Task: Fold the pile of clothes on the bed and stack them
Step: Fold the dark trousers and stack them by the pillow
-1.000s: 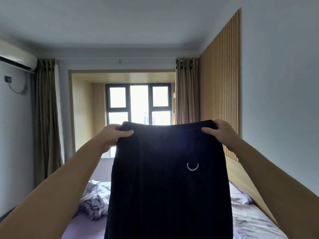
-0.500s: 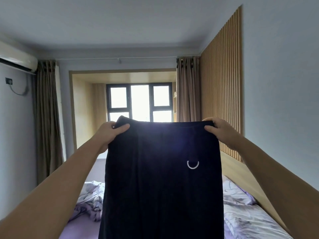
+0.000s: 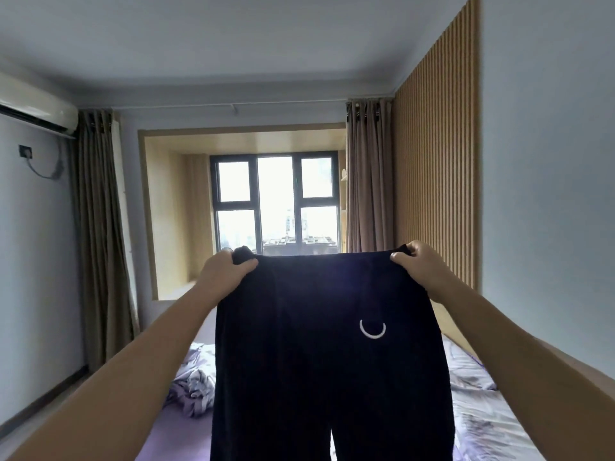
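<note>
Item 1, black trousers (image 3: 332, 361): I am holding them up by the waistband in front of me, above the bed (image 3: 173, 437), with the 2 legs hanging down and splitting near the bottom edge of the view. A small white crescent mark (image 3: 372, 329) is showing on the right side of the front.

Item 2, my left hand (image 3: 223, 272): it is gripping the left corner of the waistband, thumb lying across the front of the cloth, fingers curled behind.

Item 3, my right hand (image 3: 420, 266): it is gripping the right corner the same way, thumb in front.

Item 4, bed: a purple sheet is covering it; crumpled pale clothes (image 3: 194, 382) are lying on it to the left of the trousers, and a patterned quilt (image 3: 482, 410) is lying to the right.

Item 5, room: a window (image 3: 276, 202) is standing behind the trousers, 2 curtains (image 3: 367, 174) are flanking the alcove, a slatted wood panel (image 3: 436, 161) is lining the right wall, and an air conditioner (image 3: 36, 106) is hanging high on the left wall.
</note>
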Demonstrator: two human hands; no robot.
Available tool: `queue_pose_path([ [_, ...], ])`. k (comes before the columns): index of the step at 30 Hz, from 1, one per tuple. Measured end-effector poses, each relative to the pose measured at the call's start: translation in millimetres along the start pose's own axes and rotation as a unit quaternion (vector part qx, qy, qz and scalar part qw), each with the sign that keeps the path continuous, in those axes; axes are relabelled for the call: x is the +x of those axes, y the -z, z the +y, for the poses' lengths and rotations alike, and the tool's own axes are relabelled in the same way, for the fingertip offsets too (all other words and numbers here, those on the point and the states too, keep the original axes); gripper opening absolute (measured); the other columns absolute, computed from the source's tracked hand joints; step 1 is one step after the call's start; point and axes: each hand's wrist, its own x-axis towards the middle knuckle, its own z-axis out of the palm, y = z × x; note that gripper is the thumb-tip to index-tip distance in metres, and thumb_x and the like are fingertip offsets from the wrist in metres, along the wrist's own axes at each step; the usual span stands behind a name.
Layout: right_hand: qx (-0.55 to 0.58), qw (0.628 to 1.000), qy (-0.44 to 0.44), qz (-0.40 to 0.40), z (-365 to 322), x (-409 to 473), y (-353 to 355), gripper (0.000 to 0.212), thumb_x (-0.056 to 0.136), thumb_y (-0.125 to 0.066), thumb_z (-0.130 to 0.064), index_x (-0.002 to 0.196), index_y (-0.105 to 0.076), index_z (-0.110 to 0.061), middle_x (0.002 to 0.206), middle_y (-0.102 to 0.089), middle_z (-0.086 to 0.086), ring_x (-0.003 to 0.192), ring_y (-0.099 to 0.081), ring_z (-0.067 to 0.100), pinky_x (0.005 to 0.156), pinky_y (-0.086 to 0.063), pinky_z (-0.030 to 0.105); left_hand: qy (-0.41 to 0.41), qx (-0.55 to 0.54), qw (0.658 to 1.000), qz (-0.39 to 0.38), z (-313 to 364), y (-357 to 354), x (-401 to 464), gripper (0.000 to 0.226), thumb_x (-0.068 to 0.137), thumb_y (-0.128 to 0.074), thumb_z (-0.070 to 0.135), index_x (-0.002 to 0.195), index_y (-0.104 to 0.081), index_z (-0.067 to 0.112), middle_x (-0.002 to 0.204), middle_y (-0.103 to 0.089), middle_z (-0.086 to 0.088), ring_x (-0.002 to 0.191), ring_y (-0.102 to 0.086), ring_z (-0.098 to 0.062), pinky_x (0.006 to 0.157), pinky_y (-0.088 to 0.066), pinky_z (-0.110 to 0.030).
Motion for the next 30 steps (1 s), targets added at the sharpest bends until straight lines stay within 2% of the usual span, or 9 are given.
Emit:
queue_pose_path([
  [4,0.164,0.982,-0.093,-0.012,-3.6,-7.9,-25.4,0.033,0.089,-0.061,-0.018,0.117,-0.051,-0.003,0.087,-0.06,0.01,0.068,-0.058,0.019,0.046,-0.044,0.025,0.051,-0.178,0.983,0.009,9.3,-28.1,-17.0,0.042,0.086,-0.068,0.033,0.114,-0.053,0.006,0.108,-0.062,-0.009,0.097,-0.06,-0.025,0.085,-0.053,-0.042],
  [6,0.246,0.963,-0.103,-0.047,-10.3,-18.9,-37.5,0.035,0.088,-0.065,-0.013,0.117,-0.05,0.001,0.079,-0.06,0.009,0.056,-0.059,0.014,0.042,-0.043,0.023,0.075,-0.263,0.962,-0.015,16.9,-40.2,-27.0,0.044,0.084,-0.071,0.036,0.112,-0.051,0.009,0.103,-0.062,-0.005,0.092,-0.061,-0.021,0.074,-0.053,-0.034],
  [10,0.316,0.937,-0.07,-0.134,-31.5,-46.4,-65.5,0.036,0.085,-0.07,-0.008,0.113,-0.05,0.001,0.083,-0.066,0.01,0.058,-0.068,0.012,0.049,-0.051,0.022,0.059,-0.342,0.937,-0.043,30.9,-62.8,-47.0,0.032,0.08,-0.076,0.028,0.101,-0.062,0.009,0.098,-0.07,-0.01,0.088,-0.068,-0.026,0.071,-0.057,-0.035],
  [15,0.243,0.959,-0.003,-0.149,-41.0,-68.7,-95.8,0.039,0.079,-0.076,-0.014,0.109,-0.051,-0.011,0.097,-0.068,0.011,0.08,-0.072,0.021,0.066,-0.059,0.03,0.044,-0.385,0.912,-0.136,32.8,-73.8,-67.1,0.035,0.083,-0.073,0.016,0.112,-0.061,0.0,0.103,-0.07,-0.02,0.093,-0.07,-0.033,0.085,-0.056,-0.047],
  [18,0.225,0.961,0.018,-0.16,-36.1,-75.3,-99.1,0.031,0.081,-0.074,-0.011,0.106,-0.056,-0.01,0.096,-0.07,0.011,0.082,-0.072,0.021,0.069,-0.06,0.03,0.014,-0.359,0.919,-0.164,23.7,-69.8,-69.0,0.022,0.088,-0.064,0.007,0.109,-0.066,0.003,0.098,-0.072,-0.017,0.089,-0.071,-0.029,0.073,-0.058,-0.035],
  [23,0.245,0.955,0.047,-0.161,-33.4,-80.0,-105.3,0.02,0.093,-0.06,-0.012,0.112,-0.063,-0.007,0.103,-0.069,0.015,0.092,-0.069,0.022,0.076,-0.058,0.026,0.007,-0.348,0.921,-0.177,17.2,-64.3,-66.3,0.01,0.088,-0.059,0.016,0.093,-0.068,0.014,0.086,-0.07,-0.005,0.079,-0.069,-0.014,0.063,-0.052,-0.023],
  [26,0.301,0.931,0.019,-0.205,-37.3,-77.2,-105.1,0.024,0.099,-0.046,-0.011,0.115,-0.065,-0.008,0.107,-0.071,0.011,0.1,-0.068,0.019,0.08,-0.056,0.025,-0.017,-0.318,0.936,-0.149,19.3,-60.9,-66.1,0.03,0.081,-0.075,0.029,0.106,-0.065,0.017,0.096,-0.072,-0.005,0.087,-0.07,-0.018,0.072,-0.057,-0.028],
  [28,0.284,0.936,0.038,-0.203,-36.1,-75.2,-102.3,0.025,0.098,-0.047,-0.008,0.114,-0.066,-0.013,0.108,-0.071,0.004,0.102,-0.067,0.014,0.082,-0.055,0.023,-0.034,-0.284,0.953,-0.105,19.9,-58.1,-63.3,0.03,0.083,-0.073,0.018,0.111,-0.063,0.013,0.102,-0.071,-0.008,0.091,-0.069,-0.021,0.08,-0.057,-0.033],
  [30,0.219,0.961,0.08,-0.151,-25.6,-71.1,-100.5,0.023,0.094,-0.054,-0.007,0.112,-0.065,-0.017,0.11,-0.069,-0.002,0.105,-0.064,0.013,0.085,-0.053,0.022,-0.03,-0.282,0.954,-0.101,18.8,-52.8,-59.9,0.026,0.089,-0.065,0.01,0.115,-0.062,0.011,0.106,-0.07,-0.009,0.095,-0.068,-0.023,0.083,-0.057,-0.035],
])
